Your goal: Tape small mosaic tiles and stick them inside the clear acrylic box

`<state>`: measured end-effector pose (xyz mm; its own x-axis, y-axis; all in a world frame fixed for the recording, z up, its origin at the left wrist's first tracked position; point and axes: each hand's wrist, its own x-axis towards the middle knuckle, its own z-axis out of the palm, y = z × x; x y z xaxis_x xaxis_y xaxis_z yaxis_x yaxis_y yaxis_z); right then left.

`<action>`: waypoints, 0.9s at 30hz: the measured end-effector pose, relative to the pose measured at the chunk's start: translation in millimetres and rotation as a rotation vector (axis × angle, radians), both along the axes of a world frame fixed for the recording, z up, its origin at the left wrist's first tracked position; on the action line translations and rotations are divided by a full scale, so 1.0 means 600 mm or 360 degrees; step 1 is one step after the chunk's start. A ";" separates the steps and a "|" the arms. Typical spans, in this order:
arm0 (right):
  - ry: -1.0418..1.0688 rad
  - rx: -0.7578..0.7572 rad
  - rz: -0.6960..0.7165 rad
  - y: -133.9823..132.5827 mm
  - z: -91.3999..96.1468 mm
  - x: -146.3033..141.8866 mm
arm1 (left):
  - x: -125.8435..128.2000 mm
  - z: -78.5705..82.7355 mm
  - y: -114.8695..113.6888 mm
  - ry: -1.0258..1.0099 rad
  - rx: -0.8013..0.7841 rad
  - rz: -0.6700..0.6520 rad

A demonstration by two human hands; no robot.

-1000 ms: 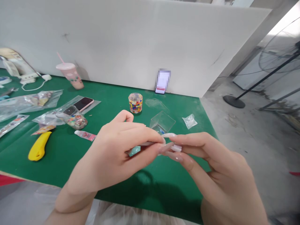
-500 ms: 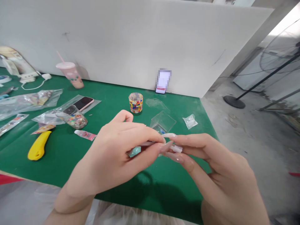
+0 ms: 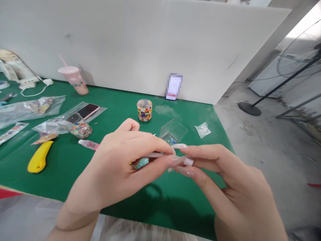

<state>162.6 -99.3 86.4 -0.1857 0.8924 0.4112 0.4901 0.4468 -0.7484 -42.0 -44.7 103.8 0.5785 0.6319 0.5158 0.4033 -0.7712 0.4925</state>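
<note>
My left hand [image 3: 125, 160] is closed in a pinch on a slim thing that looks like a small tube, its teal part [image 3: 142, 163] showing between thumb and fingers. A small white, cap-like end [image 3: 188, 162] sticks out toward my right hand [image 3: 225, 180]. The long-nailed fingertips of that hand close around this white end and meet the left fingertips. Much of the tube is hidden by the fingers. Just behind the hands lies a clear plastic box [image 3: 174, 130] with a few blue bits. Farther back stands a clear cup covered in coloured mosaic tiles [image 3: 144, 112].
On the green table [image 3: 120, 103] lie a yellow handle [image 3: 40, 157], a pink-and-white tube [image 3: 88, 144], a tipped cup of coloured pieces [image 3: 79, 129], a phone [image 3: 87, 111] and a small clear bag [image 3: 202, 130]. A pink tumbler [image 3: 74, 80] and a propped phone [image 3: 174, 87] stand behind.
Both hands stay almost in place. The white end sits slightly lower and shows less between the fingertips. The whole view has shifted a little.
</note>
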 end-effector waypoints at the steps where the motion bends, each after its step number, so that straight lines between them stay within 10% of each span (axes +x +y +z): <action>1: 0.0003 -0.0002 0.0003 0.000 0.001 -0.001 | 0.000 0.001 0.000 0.0008 0.0000 -0.0010; 27: 0.0027 0.0075 0.0082 0.001 -0.001 -0.003 | 0.000 0.002 -0.004 0.0019 0.0003 0.0049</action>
<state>161.1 -99.0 85.6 -0.2236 0.8614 0.4560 0.4530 0.5061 -0.7339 -42.0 -47.2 104.9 0.5649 0.6487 0.5099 0.4330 -0.7591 0.4860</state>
